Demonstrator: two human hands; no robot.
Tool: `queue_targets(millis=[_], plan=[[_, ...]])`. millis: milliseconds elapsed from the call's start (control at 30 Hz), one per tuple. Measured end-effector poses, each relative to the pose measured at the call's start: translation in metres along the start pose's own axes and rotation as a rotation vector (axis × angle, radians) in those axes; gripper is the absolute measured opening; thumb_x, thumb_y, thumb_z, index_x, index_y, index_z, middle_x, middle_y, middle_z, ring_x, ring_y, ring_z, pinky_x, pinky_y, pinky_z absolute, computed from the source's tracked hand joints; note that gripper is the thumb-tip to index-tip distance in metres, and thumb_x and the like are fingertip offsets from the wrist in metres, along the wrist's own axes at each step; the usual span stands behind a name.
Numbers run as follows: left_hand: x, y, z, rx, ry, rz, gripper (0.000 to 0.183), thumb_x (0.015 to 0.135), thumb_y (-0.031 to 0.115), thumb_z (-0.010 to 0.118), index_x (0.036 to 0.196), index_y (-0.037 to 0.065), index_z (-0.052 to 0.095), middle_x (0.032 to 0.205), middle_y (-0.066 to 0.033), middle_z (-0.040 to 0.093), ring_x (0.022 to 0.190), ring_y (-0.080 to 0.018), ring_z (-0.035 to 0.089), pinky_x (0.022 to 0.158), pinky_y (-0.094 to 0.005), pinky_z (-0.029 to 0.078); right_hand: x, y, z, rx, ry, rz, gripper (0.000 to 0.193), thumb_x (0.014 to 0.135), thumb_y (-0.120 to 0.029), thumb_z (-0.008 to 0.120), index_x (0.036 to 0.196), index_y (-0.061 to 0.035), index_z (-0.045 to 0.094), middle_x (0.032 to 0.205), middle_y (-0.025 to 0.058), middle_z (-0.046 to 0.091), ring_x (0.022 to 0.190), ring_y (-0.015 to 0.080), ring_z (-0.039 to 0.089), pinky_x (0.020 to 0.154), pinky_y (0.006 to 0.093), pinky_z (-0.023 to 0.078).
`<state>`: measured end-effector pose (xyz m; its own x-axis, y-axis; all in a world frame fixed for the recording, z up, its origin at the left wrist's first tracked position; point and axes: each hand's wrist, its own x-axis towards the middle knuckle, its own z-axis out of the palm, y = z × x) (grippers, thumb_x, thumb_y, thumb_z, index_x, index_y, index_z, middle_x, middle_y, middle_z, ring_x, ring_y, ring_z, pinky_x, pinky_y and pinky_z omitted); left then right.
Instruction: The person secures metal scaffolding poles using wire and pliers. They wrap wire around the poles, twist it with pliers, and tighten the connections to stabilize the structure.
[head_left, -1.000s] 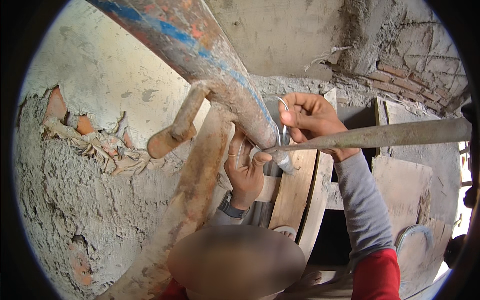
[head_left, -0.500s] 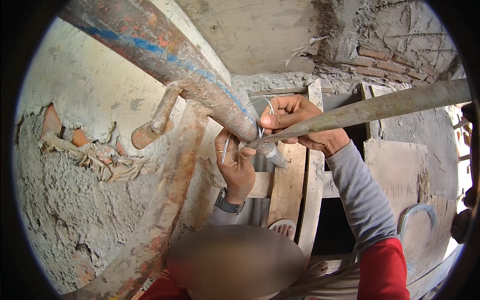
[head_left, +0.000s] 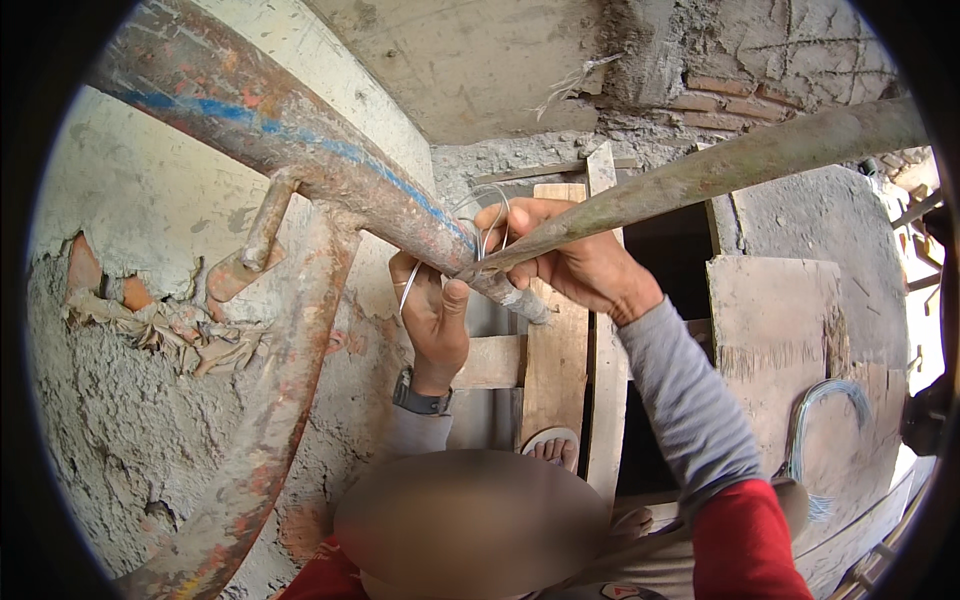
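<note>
A thin silvery wire (head_left: pixel 485 238) loops around a rusty steel pipe (head_left: pixel 390 212) with a blue stripe. It sits where the flattened end of a second, greyish pipe (head_left: pixel 700 185) crosses it. My left hand (head_left: pixel 440 325) is on the near left side of the joint, fingers curled on one part of the wire, thumb up beside the flattened end. Reaching behind the greyish pipe, my right hand (head_left: pixel 580 265) pinches the wire by the joint with thumb and fingers. The greyish pipe hides part of this hand.
Wooden planks (head_left: pixel 553 375) lie below, with a foot in a sandal (head_left: pixel 550 448) on one and a dark gap (head_left: pixel 660 430) alongside. A coil of wire (head_left: pixel 800 440) rests on boards at the right. A curved rusty pipe (head_left: pixel 290 420) runs down the left, near a rough wall (head_left: pixel 150 430).
The whole scene has shifted left in the picture. My right hand has moved slightly lower against the joint, and a wire loop shows by its fingers. My left hand keeps its hold.
</note>
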<state>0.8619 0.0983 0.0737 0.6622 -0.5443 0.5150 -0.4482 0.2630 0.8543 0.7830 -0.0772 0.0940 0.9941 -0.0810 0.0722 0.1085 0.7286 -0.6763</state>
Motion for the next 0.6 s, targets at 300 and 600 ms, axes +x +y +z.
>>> queue_targets(millis=[300,600], plan=[[0.020,-0.007,-0.081,-0.223,-0.329,-0.344,0.062,0.094,0.005,0.061,0.150,-0.004,0.037,0.151,-0.0169,0.046,0.136,-0.0277,0.048,0.119,-0.0439,0.034,-0.004,-0.010,-0.001,0.120,0.162,0.064,0.020,0.103,-0.010,0.052,0.104,0.0076,0.062,0.094,0.0164,0.069,0.070,0.0180,0.068,0.050,0.0273,0.058],[0.175,0.002,-0.027,0.077,-1.002,-0.775,0.052,0.103,0.037,0.057,0.135,-0.003,0.059,0.109,-0.0129,0.072,0.086,-0.0126,0.065,0.077,-0.0284,0.053,-0.024,-0.038,0.008,-1.454,0.199,-0.311,0.022,0.077,-0.008,0.064,0.091,0.0061,0.072,0.086,0.0285,0.070,0.082,0.0432,0.071,0.079,0.0469,0.057]])
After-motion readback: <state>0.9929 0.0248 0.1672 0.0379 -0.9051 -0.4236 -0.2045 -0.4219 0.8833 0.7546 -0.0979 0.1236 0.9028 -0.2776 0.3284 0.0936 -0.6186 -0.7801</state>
